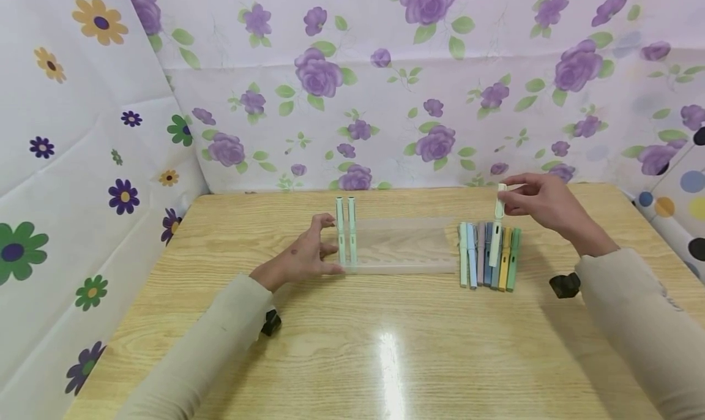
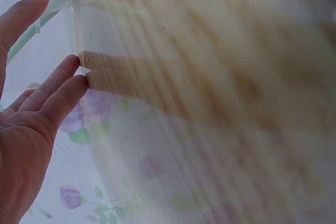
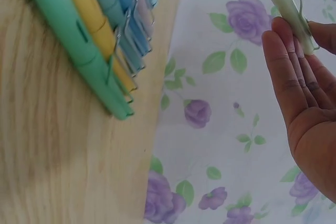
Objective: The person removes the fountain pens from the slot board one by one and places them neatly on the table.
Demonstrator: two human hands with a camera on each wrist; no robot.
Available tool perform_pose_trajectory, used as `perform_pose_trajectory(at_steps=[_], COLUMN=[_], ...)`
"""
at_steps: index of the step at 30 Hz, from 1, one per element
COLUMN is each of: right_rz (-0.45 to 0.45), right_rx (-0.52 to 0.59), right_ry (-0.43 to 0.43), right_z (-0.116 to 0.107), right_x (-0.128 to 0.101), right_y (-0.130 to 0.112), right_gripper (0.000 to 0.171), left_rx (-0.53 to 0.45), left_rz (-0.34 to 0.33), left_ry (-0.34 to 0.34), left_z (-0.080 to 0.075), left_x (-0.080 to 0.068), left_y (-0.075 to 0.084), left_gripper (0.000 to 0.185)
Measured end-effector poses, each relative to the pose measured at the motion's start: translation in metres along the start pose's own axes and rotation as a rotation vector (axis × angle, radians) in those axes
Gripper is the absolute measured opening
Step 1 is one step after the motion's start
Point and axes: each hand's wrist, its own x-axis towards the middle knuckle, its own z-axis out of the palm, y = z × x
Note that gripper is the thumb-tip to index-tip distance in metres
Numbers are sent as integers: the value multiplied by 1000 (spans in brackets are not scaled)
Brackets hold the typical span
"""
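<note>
A clear plastic pen holder (image 1: 404, 245) lies in the middle of the wooden table (image 1: 352, 346), with two pale green pens (image 1: 346, 230) standing upright at its left end. My left hand (image 1: 308, 256) rests against that left end, fingers straight (image 2: 63, 85) and touching the clear wall. A row of several coloured pens (image 1: 489, 256) lies to the right of the holder. Above that row my right hand (image 1: 537, 201) pinches the top of a pale green pen (image 1: 498, 227), which hangs tilted; in the right wrist view the pen (image 3: 286, 6) sits between fingertips and thumb.
Flowered cloth (image 1: 385, 89) hangs behind the table and along the left side. A dotted sheet (image 1: 677, 193) covers the right edge. The coloured pens (image 3: 94, 40) lie close to the table's far edge in the right wrist view.
</note>
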Motion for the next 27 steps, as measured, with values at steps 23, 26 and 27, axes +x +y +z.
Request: perform_pose_trajectory(at_steps=[23, 26, 27], right_rz=[147, 159, 165], right_rx=[-44, -51, -53], right_ry=[-76, -92, -96], right_z=[-18, -19, -19], right_x=[-6, -7, -8], right_y=[61, 68, 70], right_gripper=[74, 75, 75], left_rx=[9, 5, 7], left_rz=[6, 1, -1], left_ry=[-3, -2, -1], left_z=[0, 0, 0], left_x=[-1, -1, -1], left_y=[0, 1, 1], left_gripper=[96, 96, 96])
